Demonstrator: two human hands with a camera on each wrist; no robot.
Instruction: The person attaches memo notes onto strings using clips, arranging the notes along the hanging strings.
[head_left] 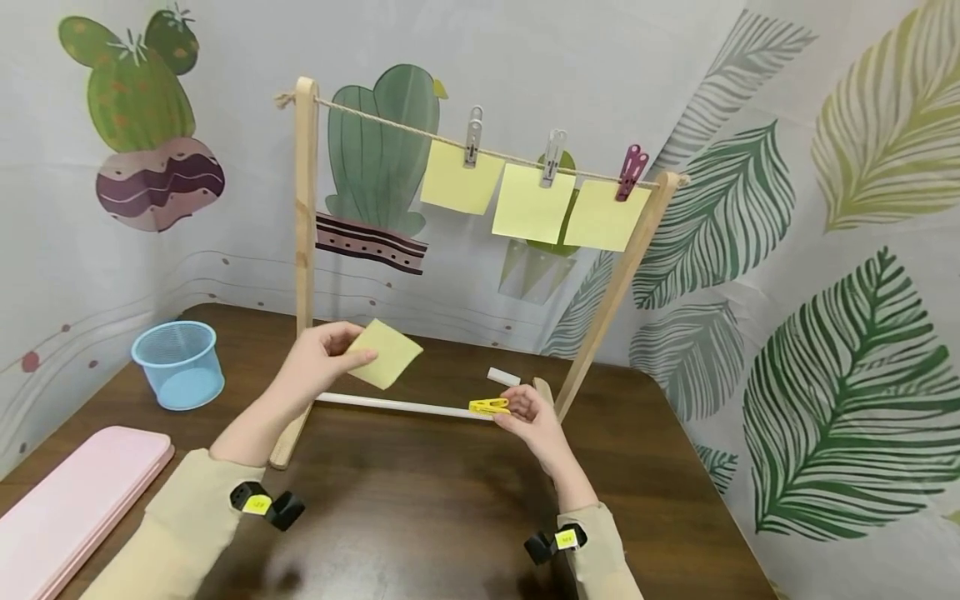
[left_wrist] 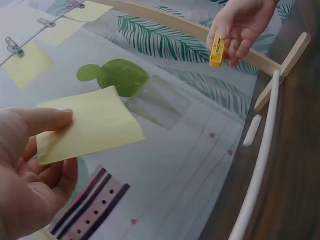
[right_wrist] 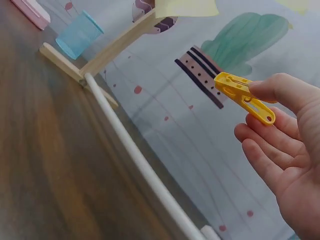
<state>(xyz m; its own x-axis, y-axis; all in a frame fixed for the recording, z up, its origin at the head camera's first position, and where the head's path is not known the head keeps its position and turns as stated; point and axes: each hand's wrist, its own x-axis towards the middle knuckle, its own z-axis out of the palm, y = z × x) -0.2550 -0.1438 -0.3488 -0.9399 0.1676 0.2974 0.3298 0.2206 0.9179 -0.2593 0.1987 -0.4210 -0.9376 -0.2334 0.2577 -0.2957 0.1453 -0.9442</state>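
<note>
My left hand (head_left: 324, 354) pinches a yellow sticky note (head_left: 386, 353) by its left edge, thumb on top, in front of the wooden frame's left post (head_left: 304, 208). In my right hand (head_left: 536, 425) a yellow clothespin (head_left: 489, 406) is gripped between thumb and fingers, near the frame's right foot. The right wrist view shows the clothespin (right_wrist: 245, 95) with its jaws pointing away from the palm. Three yellow notes hang from the rope (head_left: 382, 121): two under grey clothespins (head_left: 473, 137) and the rightmost under a purple clothespin (head_left: 632, 172).
A blue mesh basket (head_left: 183, 392) stands at the left of the brown table (head_left: 420, 517), behind a pink case (head_left: 82, 508). A white rod (head_left: 405, 407) joins the frame's feet low down. Behind it lies a small white block (head_left: 503, 377). A patterned cloth (head_left: 247, 283) hangs behind.
</note>
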